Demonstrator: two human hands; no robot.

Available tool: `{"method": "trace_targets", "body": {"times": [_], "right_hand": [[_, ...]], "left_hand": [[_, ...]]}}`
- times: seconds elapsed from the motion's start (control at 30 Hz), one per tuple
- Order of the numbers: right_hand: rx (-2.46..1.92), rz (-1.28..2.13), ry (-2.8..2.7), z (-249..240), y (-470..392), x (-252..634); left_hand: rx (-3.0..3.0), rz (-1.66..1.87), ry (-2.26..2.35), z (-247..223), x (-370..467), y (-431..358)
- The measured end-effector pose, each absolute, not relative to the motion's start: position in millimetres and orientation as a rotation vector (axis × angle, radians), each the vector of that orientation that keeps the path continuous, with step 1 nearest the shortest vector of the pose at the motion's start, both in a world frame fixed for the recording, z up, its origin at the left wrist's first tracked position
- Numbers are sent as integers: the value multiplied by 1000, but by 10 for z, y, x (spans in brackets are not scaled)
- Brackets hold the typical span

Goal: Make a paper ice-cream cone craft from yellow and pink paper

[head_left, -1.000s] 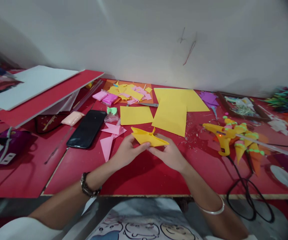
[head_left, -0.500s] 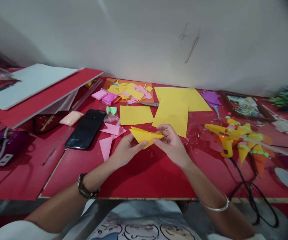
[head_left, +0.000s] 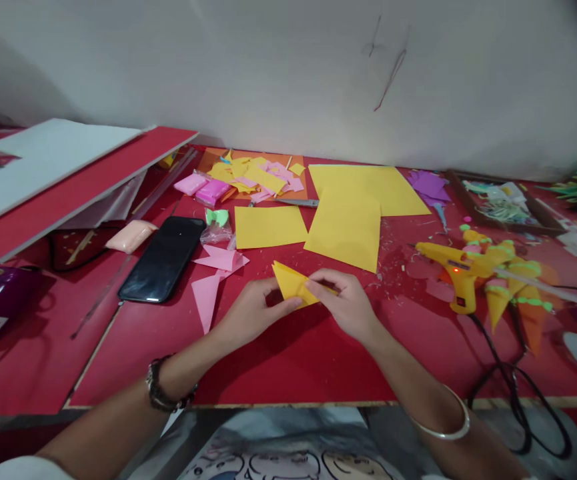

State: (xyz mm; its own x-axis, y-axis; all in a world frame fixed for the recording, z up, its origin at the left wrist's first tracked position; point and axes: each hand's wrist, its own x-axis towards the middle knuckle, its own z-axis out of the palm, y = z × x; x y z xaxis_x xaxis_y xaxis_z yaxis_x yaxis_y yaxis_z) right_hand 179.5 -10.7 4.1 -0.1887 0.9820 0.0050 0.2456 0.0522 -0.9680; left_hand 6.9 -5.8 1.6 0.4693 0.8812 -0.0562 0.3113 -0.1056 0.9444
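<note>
A folded piece of yellow paper (head_left: 293,283) is held between both hands above the red table. My left hand (head_left: 254,308) pinches its left side, thumb along the near edge. My right hand (head_left: 345,301) grips the right part, its thumb and fingers pressed on the fold; they hide some of the paper. Just beyond lie a yellow paper rectangle (head_left: 269,227) and a larger yellow sheet (head_left: 345,230). Pink paper pieces (head_left: 206,298) rest to the left of my left hand.
A black phone (head_left: 164,259) lies at left. Scissors (head_left: 298,202) sit near paper scraps (head_left: 253,175) at the back. On the right are a yellow glue gun (head_left: 461,270) with its black cable, small yellow paper cones (head_left: 498,300) and a tray (head_left: 498,203) of odds and ends.
The yellow paper has been turned and folded narrower, and both hands have come slightly nearer to me. My right thumb now lies across the paper's fold. The view has shifted a little.
</note>
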Motion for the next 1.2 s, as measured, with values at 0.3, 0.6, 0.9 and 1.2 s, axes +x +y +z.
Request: {"method": "trace_targets", "body": {"times": [0.3, 0.6, 0.9, 1.2], "right_hand": [[-1263, 1319, -1366, 19, -111, 1794], [-1269, 1371, -1488, 3, -122, 1812], [-1354, 1322, -1535, 14, -119, 1819], [-1290, 1519, -1423, 61, -175, 1785]], "left_hand": [[1686, 686, 1179, 19, 65, -73], [1732, 657, 1203, 33, 19, -49], [1707, 694, 1152, 32, -8, -34], [1672, 719, 1064, 94, 9, -31]]}}
